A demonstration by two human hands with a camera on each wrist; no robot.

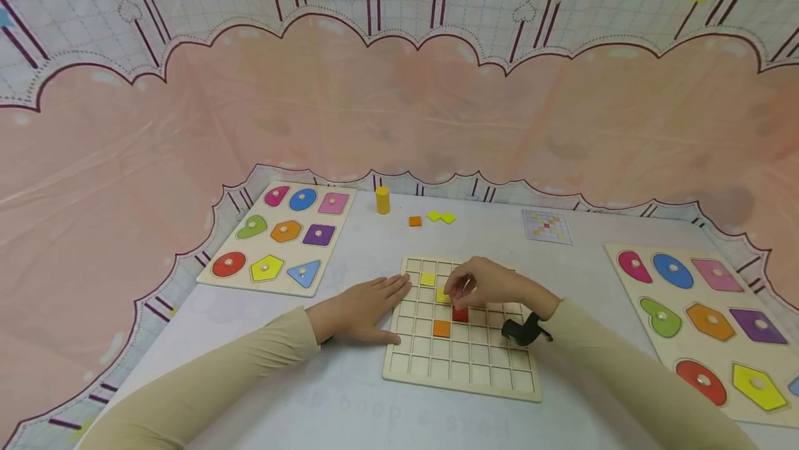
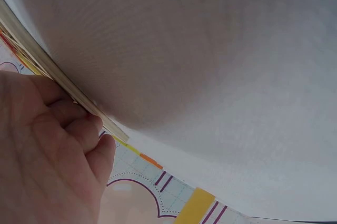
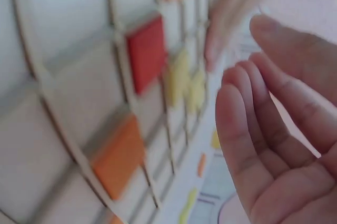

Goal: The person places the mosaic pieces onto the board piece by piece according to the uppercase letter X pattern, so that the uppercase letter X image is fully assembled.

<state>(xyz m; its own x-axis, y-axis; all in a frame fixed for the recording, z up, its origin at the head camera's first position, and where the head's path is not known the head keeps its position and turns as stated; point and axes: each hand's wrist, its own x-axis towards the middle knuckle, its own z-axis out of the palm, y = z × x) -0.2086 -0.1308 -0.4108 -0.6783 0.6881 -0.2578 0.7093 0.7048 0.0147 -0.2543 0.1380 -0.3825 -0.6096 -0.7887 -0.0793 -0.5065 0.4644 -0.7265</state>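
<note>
A wooden grid board point(image 1: 462, 382) lies on the white table. My left hand point(image 1: 368, 308) is spread flat, its fingers touching the board's left edge. Over the board's upper middle hovers my right hand point(image 1: 483, 280), fingers bent loosely with the thumb apart; nothing shows between them in the right wrist view. In the cells near it sit a red tile point(image 1: 460, 314), two yellow tiles point(image 1: 427, 279) and an orange tile point(image 1: 441, 329). Another orange tile point(image 3: 120, 155) appears in the right wrist view; from the head, my right hand and arm cover part of the board.
Beyond the board lie a loose orange tile point(image 1: 415, 221) and two loose yellow tiles point(image 1: 447, 218). A yellow cylinder point(image 1: 383, 201) stands behind them, and a patterned card point(image 1: 547, 227) lies to the right. Knobbed shape puzzles flank the board, left point(image 1: 275, 285) and right point(image 1: 671, 277).
</note>
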